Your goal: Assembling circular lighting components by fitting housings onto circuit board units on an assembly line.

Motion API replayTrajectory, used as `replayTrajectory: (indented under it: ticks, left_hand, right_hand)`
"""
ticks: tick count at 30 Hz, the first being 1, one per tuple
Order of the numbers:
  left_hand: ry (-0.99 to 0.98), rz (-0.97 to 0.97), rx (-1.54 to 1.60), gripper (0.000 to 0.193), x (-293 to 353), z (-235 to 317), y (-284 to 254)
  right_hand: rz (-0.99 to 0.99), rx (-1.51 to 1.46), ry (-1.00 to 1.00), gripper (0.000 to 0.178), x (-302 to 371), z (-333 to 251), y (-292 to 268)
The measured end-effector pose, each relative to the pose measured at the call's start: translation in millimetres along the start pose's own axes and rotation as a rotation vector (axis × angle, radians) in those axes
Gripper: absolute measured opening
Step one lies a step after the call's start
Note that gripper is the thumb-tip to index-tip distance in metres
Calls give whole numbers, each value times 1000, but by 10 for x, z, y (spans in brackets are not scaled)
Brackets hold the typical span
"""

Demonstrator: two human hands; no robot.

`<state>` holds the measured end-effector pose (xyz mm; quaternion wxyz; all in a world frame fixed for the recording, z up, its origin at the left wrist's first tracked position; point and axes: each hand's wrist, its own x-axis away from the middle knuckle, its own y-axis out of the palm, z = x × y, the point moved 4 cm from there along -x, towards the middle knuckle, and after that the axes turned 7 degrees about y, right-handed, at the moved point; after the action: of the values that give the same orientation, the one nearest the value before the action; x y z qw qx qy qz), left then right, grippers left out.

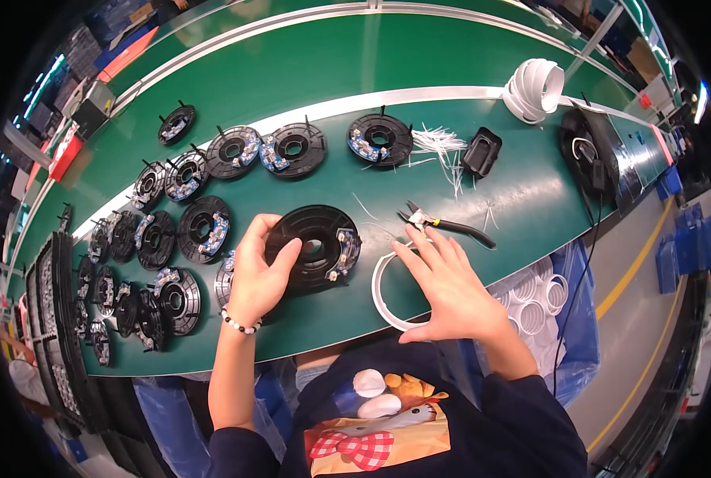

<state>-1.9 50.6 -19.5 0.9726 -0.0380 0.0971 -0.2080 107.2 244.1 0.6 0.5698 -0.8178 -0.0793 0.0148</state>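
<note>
My left hand grips a black round plastic base by its left edge, thumb on top. The base has a central hole and a small blue circuit board on its right side. My right hand is spread, its palm over a white ring. The index finger and thumb lie near the ring's rim; contact is unclear, and my hand hides its right side. Beyond the fingertips lie cutting pliers with black handles, beside thin white offcuts.
Several similar bases stand in rows on the green bench. A heap of white strips lies near a black tray. White rings are stacked at the far right. Blue-lined bins hold white rings beside the bench.
</note>
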Motion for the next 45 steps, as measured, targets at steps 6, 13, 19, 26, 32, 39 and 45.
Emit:
replayTrajectory:
  ticks: [6, 13, 19, 26, 32, 39, 45]
  left_hand:
    - [-15, 220, 476, 19, 151, 32, 97]
    - [-89, 138, 797, 45, 367, -19, 428]
    - [-172, -239, 1487, 71, 407, -54, 458]
    - [-225, -25, 1399, 58, 385, -134, 383]
    - [-289, 44, 1450, 54, 358, -131, 460]
    - [-229, -7, 1530, 68, 390, -146, 511]
    - [-160, -224, 1666, 87, 450, -97, 487]
  right_hand:
    - [713, -774, -92, 85, -14, 124, -310]
    - [613, -575, -206, 101, -230, -480, -189]
    - [519, -566, -273, 106, -251, -545, -194]
    - [397, -567, -325, 107, -268, -594, -175]
    - [404, -568, -319, 111, -281, -591, -157]
    - [441, -426, -344, 103, -274, -701, -115]
    - [328, -345, -432, 98, -273, -719, -194]
